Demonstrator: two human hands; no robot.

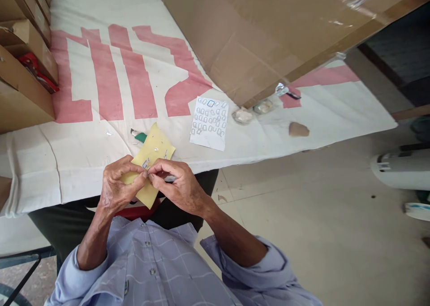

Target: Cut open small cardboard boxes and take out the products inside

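Over a yellow sheet (148, 150) at the table's front edge, both my hands meet fingertip to fingertip. My left hand (122, 183) is pinched with thumb and forefinger around something too small to name. From the other side, my right hand (178, 183) pinches at the same spot, and its fingertips hide what lies between. Several tiny pale pieces (156, 149) rest on the yellow sheet. Just behind it lies a green-and-white item (140, 136), partly covered by the sheet. To the right, a white sheet (208, 142) carries rows of small rectangular outlines, one of them blue.
A large cardboard box (268, 37) stands at the back right. Several smaller cartons (23, 91) line the left side. Two small clear bags (242, 115) and a brown scrap (298, 129) lie on the white cloth (255, 140) with red markings. The table edge drops to a tiled floor.
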